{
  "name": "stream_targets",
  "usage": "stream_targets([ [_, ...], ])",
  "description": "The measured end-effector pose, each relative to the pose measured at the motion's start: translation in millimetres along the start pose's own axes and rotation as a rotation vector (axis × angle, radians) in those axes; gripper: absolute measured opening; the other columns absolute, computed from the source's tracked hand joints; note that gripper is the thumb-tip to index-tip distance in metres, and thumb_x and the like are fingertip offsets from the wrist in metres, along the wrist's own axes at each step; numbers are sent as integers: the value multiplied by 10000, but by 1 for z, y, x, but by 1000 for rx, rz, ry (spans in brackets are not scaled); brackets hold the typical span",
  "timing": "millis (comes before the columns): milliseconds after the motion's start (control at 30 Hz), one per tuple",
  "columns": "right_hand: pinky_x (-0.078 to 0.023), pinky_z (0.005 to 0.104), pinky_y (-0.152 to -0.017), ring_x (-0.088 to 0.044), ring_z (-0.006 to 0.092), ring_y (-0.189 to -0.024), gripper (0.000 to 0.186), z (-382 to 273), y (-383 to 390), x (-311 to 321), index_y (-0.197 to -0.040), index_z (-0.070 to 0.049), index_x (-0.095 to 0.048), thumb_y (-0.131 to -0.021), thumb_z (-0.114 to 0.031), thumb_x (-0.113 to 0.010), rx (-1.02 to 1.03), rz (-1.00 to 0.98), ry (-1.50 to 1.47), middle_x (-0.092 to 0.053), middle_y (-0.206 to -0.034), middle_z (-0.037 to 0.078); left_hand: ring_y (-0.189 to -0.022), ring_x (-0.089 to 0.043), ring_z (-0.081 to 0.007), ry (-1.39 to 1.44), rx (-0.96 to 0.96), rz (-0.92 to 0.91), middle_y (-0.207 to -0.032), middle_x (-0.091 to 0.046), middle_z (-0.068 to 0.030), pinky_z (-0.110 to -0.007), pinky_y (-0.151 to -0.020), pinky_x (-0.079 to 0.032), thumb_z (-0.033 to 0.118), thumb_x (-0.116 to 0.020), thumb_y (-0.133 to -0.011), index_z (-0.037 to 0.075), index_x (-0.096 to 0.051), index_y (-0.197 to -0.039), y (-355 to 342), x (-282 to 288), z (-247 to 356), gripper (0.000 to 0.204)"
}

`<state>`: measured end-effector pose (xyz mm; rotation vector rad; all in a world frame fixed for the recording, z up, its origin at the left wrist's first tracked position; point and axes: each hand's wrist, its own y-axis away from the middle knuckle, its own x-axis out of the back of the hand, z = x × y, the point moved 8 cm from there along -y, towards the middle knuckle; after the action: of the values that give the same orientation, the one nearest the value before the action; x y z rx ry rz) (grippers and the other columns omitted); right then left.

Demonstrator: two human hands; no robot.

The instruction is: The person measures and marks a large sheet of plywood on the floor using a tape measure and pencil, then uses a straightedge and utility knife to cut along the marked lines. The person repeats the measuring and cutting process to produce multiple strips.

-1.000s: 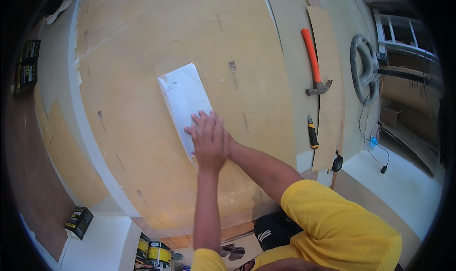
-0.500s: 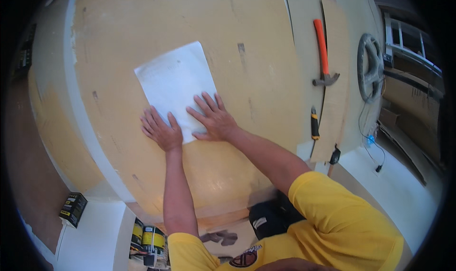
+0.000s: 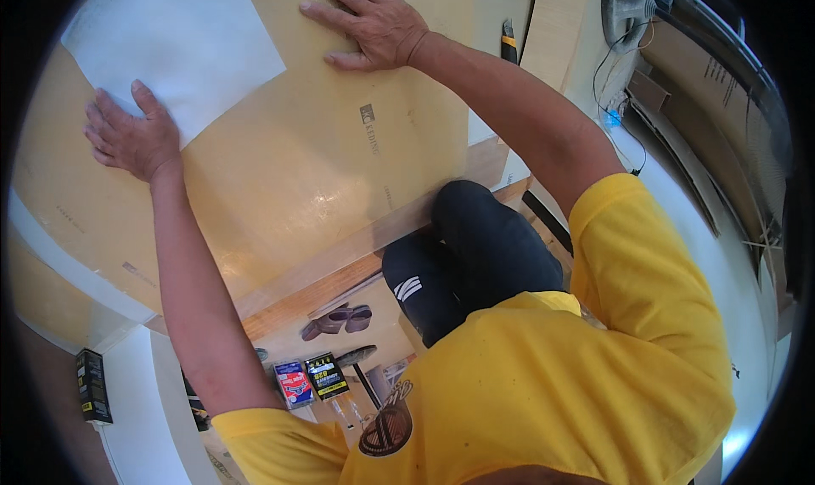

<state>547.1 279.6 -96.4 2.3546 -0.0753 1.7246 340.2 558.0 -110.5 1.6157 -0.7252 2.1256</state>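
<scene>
A white sheet of paper (image 3: pixel 182 47) lies on a large tan board (image 3: pixel 280 188) with a glossy, film-like surface. My left hand (image 3: pixel 136 132) is open at the sheet's near left edge, its thumb reaching onto the paper and its fingers slightly apart. To the right of the sheet, my right hand (image 3: pixel 369 22) rests open on the tan surface, fingers spread, holding nothing. The paper's far edge is cut off by the picture's rim.
Beyond my right forearm lies a black-and-yellow utility knife (image 3: pixel 508 43) beside a wooden strip (image 3: pixel 552 31). A grey wheel-shaped part (image 3: pixel 624 14), cable and cardboard (image 3: pixel 671 137) stand right. Below the board are boxes (image 3: pixel 327 376) and shoes (image 3: pixel 340 319); a black can (image 3: pixel 93 387) stands left.
My right hand has left the paper and moved right onto the tan board. My left hand stays at the paper's edge. The view has tilted down toward my body, and the hammer is nearly out of sight.
</scene>
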Motion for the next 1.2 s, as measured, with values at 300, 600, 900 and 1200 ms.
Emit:
stream_targets([
  [300, -134, 623, -1220, -170, 438, -1531, 856, 0, -3, -7, -1591, -164, -323, -894, -605, -552, -6, -99, -62, -202, -1661, 204, -1505, -229, -409, 25, 29, -62, -1615, -332, -154, -591, -1213, -127, 697, -502, -935, 131, -406, -1542, -4, 1, 2, 835],
  [600, -103, 619, -1231, -118, 426, -1546, 857, 2, -1, -12, -1604, -180, -291, -910, -622, -528, -13, -143, -87, -185, -1675, 178, -1494, -238, -436, 30, 18, -74, -1600, -347, -180, -619, -1198, -136, 686, -545, -914, 98, -420, -1522, -5, 1, 4, 856],
  [900, -212, 552, -1219, -275, 304, -1498, 706, 1, 0, 3, -1562, -304, -373, -924, -538, -562, -17, 51, -18, -300, -1641, 53, -1475, -261, -462, 5, 31, -80, -1584, -359, -193, -639, -1180, -161, 639, -576, -914, 99, -404, -1530, -4, 2, 5, 836],
  [1200, -193, 572, -1225, -289, 328, -1491, 732, 1, -2, 0, -1570, -302, -361, -905, -505, -591, -49, -15, -34, -302, -1639, 60, -1484, -246, -453, -47, 27, -107, -1598, -340, -185, -626, -1185, -161, 619, -598, -909, 89, -387, -1538, -3, -1, 3, 849],
])
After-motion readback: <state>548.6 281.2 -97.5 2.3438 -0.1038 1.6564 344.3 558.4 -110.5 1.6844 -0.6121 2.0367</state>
